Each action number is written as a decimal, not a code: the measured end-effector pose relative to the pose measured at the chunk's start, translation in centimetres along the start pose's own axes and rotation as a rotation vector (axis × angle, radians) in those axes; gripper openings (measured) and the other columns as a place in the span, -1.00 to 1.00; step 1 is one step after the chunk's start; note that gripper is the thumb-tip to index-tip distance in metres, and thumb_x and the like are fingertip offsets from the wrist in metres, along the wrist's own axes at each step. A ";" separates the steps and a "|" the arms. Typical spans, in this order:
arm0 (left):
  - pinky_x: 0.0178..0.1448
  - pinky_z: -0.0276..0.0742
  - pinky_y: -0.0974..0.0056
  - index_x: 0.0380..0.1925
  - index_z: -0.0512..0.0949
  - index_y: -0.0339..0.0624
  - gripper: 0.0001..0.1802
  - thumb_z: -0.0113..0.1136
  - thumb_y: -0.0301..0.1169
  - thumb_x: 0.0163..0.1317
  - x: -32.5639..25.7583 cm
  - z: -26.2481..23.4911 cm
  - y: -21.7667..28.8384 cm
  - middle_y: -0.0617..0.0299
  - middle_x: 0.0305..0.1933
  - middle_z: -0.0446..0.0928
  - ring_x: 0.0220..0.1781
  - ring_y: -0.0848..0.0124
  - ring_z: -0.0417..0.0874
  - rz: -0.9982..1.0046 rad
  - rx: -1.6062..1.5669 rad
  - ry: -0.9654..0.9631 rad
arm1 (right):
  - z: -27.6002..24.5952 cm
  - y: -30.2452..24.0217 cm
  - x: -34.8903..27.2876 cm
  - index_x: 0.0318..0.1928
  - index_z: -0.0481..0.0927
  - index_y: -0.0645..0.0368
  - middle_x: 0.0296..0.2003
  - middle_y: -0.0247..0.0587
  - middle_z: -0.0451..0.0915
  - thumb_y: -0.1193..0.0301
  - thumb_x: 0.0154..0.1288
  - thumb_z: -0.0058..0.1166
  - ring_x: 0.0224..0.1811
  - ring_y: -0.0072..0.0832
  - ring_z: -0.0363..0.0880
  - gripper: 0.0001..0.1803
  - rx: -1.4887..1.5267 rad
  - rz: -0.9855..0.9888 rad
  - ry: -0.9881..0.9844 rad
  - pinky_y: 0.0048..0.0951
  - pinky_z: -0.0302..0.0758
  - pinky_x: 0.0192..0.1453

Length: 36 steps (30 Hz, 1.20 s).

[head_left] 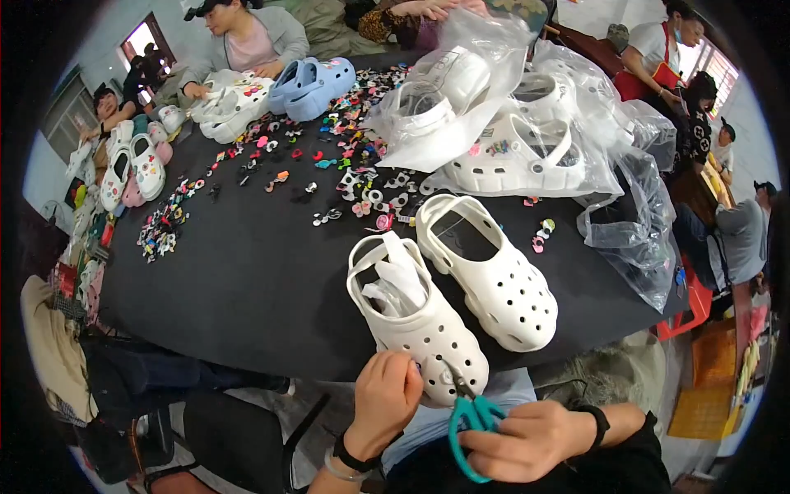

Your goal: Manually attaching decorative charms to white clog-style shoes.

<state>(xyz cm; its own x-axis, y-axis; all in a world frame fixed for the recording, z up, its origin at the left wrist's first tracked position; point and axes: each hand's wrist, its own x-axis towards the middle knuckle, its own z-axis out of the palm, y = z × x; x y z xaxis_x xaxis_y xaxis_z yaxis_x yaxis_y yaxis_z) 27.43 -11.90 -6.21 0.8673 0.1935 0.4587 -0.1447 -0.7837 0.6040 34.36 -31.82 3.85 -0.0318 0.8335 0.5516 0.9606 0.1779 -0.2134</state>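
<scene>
A white clog (pixel 428 329) with a holed toe lies at the table's front edge, its toe toward me. White wrapping (pixel 401 280) is stuffed in its opening. My left hand (pixel 387 395) is closed against the left side of its toe; the fingertips are partly hidden. My right hand (pixel 527 440) grips teal-handled scissors (pixel 471 416), with fingers at the handle loops. The blades point at the toe holes and touch or nearly touch the clog. Just right of it rests the matching clog (pixel 510 296), apart from both hands.
Small colourful shoe charms (pixel 271 156) are scattered over the dark table (pixel 247 272). Bagged white clogs (pixel 518 156) and clear plastic (pixel 638 222) occupy the back right. Blue clogs (pixel 313 86) stand farther back, near a seated person (pixel 247 45). A black chair (pixel 239 436) is at lower left.
</scene>
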 end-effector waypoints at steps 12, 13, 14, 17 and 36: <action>-0.43 0.30 0.13 -0.42 0.42 -0.29 -0.92 0.13 -0.62 0.12 -1.5 1.6 -1.2 0.07 -0.53 0.37 -0.54 0.12 0.38 0.058 -0.144 0.218 | 1.5 -3.3 3.2 -0.31 0.50 0.07 -0.21 -0.27 0.52 0.30 0.16 -0.02 -0.67 -0.57 0.26 -0.84 -0.148 -0.045 -0.296 -0.54 0.22 -0.54; -0.44 0.30 0.14 -0.43 0.44 -0.28 -0.92 0.15 -0.61 0.12 -1.3 1.4 -1.1 0.09 -0.55 0.37 -0.56 0.14 0.38 0.043 -0.148 0.188 | 2.4 -4.0 3.2 -0.31 0.50 0.08 -0.22 -0.27 0.51 0.31 0.19 -0.03 -0.68 -0.57 0.22 -0.86 -0.250 -0.027 -0.326 -0.53 0.19 -0.56; -0.45 0.30 0.15 -0.45 0.45 -0.26 -0.92 0.17 -0.60 0.12 -1.1 1.2 -1.1 0.12 -0.57 0.37 -0.58 0.17 0.38 0.028 -0.153 0.157 | 3.7 -5.1 2.9 -0.32 0.50 0.08 -0.24 -0.27 0.50 0.32 0.21 -0.05 -0.69 -0.57 0.18 -0.86 -0.351 -0.009 -0.356 -0.53 0.16 -0.57; -0.46 0.33 0.17 -0.49 0.49 -0.24 -0.92 0.21 -0.55 0.11 -0.4 -0.1 -1.3 0.15 -0.60 0.42 -0.60 0.19 0.43 -0.047 -0.208 0.029 | 8.1 -6.9 1.6 -0.22 0.55 0.18 -0.32 -0.31 0.45 0.43 0.23 -0.12 -0.66 -0.62 0.18 -0.80 -0.677 -0.100 -0.515 -0.53 0.12 -0.59; -0.42 0.38 0.18 -0.44 0.54 -0.26 -0.94 0.21 -0.50 0.16 0.8 -2.0 -1.3 0.11 -0.55 0.49 -0.53 0.20 0.49 -0.178 -0.303 -0.169 | 6.5 -2.1 0.4 -0.24 0.48 0.29 -0.17 -0.07 0.51 0.35 0.18 -0.04 -0.74 -0.60 0.34 -0.76 -0.128 -0.076 -0.322 -0.51 0.23 -0.68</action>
<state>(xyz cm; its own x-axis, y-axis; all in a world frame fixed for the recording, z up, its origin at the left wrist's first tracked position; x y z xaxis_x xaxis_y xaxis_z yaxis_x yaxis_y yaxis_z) 27.33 -9.56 -5.33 0.9540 0.1914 0.2309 -0.0969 -0.5319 0.8412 30.50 -28.44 -0.68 -0.1703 0.9461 0.2754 0.9783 0.1958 -0.0676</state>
